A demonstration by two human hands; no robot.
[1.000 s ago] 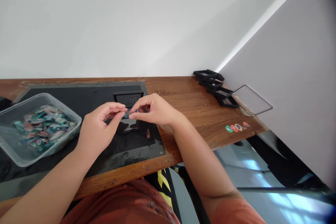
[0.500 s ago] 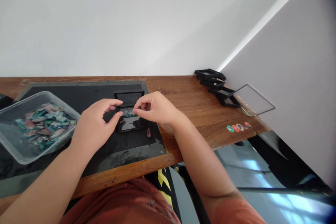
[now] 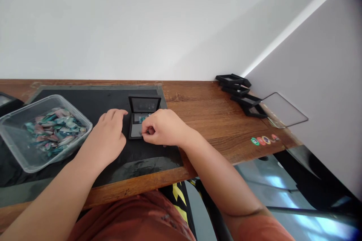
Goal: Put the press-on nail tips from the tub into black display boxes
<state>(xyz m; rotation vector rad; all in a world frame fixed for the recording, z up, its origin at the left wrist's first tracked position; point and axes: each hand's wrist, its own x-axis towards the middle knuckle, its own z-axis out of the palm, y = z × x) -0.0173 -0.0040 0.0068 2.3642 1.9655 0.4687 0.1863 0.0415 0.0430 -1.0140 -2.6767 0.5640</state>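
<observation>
A small black case (image 3: 136, 131) stands with its lid (image 3: 145, 104) raised on the dark mat. Small bluish pieces (image 3: 140, 118) show in its upper part. My right hand (image 3: 162, 127) is over the case's right side, thumb and fingertips pinched together; whatever they hold is too small or hidden to make out. Just left of the case hovers my left hand (image 3: 109, 135), fingers apart and holding nothing. A clear plastic tub (image 3: 31, 163) of teal and pink flat pieces (image 3: 58, 130) sits to its left.
Several black frames (image 3: 240, 94) are piled at the back right near the wall. A thin wire loop (image 3: 291, 107) leans there. Round stickers (image 3: 260, 141) lie on the wooden tabletop (image 3: 198, 105). Another black case (image 3: 8, 103) is at the far left edge.
My right hand has come down from the case's upper part to its lower right. My left hand has drawn slightly away from the case and lowered. The view has shifted a little.
</observation>
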